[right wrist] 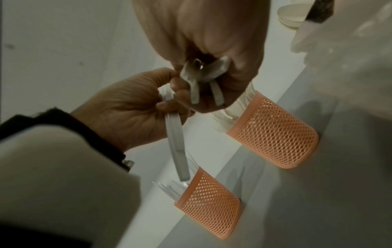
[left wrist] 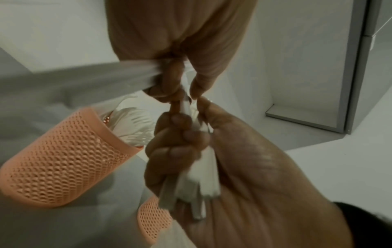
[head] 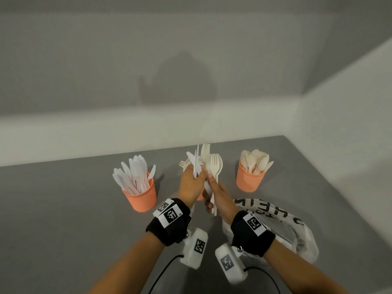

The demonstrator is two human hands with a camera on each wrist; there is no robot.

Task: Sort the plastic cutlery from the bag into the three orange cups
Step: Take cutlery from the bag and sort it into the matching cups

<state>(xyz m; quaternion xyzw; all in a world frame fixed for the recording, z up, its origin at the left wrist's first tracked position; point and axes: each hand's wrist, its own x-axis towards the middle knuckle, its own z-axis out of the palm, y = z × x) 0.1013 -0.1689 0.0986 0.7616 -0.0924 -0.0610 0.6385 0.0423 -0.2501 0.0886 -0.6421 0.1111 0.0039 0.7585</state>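
Three orange mesh cups stand on the grey table. The left cup (head: pixel 141 198) holds white knives, the right cup (head: pixel 250 179) holds cream spoons, and the middle cup (right wrist: pixel 273 134), holding forks, is mostly hidden behind my hands in the head view. My left hand (head: pixel 198 177) grips a few white knives (head: pixel 194 160) that point upward. Touching it, my right hand (head: pixel 210 189) grips a bundle of cream forks (head: pixel 214 164) by their handles (left wrist: pixel 203 176). Both hands hover above the middle cup. The plastic bag (head: pixel 282 228) lies under my right wrist.
A white wall runs along the table's far edge and turns a corner on the right. The knife cup (right wrist: pixel 208 206) and the fork cup stand close together in the right wrist view. Black cables trail from the wrist cameras near the table's front.
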